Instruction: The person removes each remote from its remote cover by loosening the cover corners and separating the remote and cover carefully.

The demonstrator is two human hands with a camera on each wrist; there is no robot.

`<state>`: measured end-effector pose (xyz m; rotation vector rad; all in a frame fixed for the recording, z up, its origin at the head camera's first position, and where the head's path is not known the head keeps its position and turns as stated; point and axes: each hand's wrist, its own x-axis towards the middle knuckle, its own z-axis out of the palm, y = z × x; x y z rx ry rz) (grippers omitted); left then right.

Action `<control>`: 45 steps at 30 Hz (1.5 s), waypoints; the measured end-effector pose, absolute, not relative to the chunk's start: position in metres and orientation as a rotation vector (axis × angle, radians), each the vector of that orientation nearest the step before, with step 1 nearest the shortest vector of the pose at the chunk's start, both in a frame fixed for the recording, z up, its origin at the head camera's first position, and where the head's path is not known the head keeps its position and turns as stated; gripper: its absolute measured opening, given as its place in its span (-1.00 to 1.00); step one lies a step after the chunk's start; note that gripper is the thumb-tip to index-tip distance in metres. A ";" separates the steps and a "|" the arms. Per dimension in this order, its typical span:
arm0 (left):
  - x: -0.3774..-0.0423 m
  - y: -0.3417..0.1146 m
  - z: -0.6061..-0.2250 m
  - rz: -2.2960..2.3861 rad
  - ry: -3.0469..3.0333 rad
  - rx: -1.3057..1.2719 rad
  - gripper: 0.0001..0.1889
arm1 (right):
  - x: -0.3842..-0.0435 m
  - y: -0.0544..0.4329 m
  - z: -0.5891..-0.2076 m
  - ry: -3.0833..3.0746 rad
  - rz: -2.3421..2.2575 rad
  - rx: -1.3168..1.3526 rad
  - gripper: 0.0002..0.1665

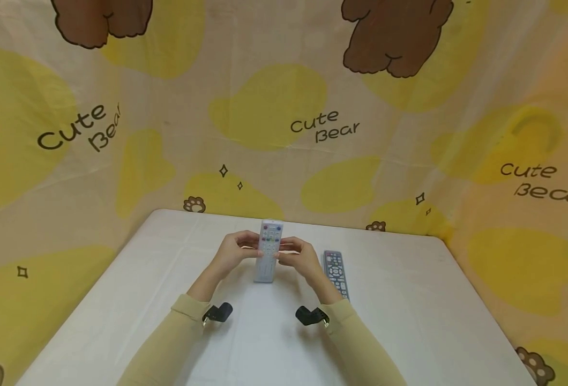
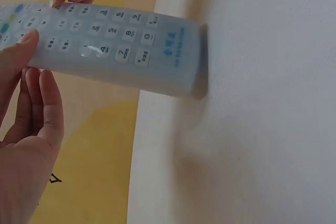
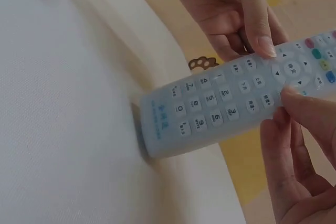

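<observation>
A white remote control with colored buttons, in what looks like a translucent cover, stands nearly upright above the white table. Its lower end is at or just over the tabletop; I cannot tell if it touches. My left hand pinches its left edge, thumb on the front and fingers behind. From the other side my right hand pinches the right edge the same way. In the left wrist view the number keys of the remote face the camera. The right wrist view shows the remote between both thumbs.
A dark grey remote control lies on the white table to the right, partly behind my right forearm. Bear-print cloth hangs around the table's back and sides. Each wrist carries a small black camera mount.
</observation>
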<state>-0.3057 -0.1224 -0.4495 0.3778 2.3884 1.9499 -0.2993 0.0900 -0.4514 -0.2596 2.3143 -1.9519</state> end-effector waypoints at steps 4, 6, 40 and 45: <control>-0.306 -0.122 -0.449 1.980 2.393 0.395 -0.62 | -0.299 0.090 -0.450 2.269 -1.968 -0.200 -0.60; -0.307 -0.122 -0.449 2.003 2.388 0.407 -0.63 | -0.298 0.090 -0.449 2.237 -1.981 -0.183 -0.61; -0.304 -0.111 -0.464 2.191 2.219 0.197 -0.46 | -0.298 0.086 -0.463 2.145 -2.206 0.046 -0.50; -0.305 -0.111 -0.466 2.173 2.171 0.229 -0.41 | -0.295 0.087 -0.464 2.122 -2.187 0.054 -0.47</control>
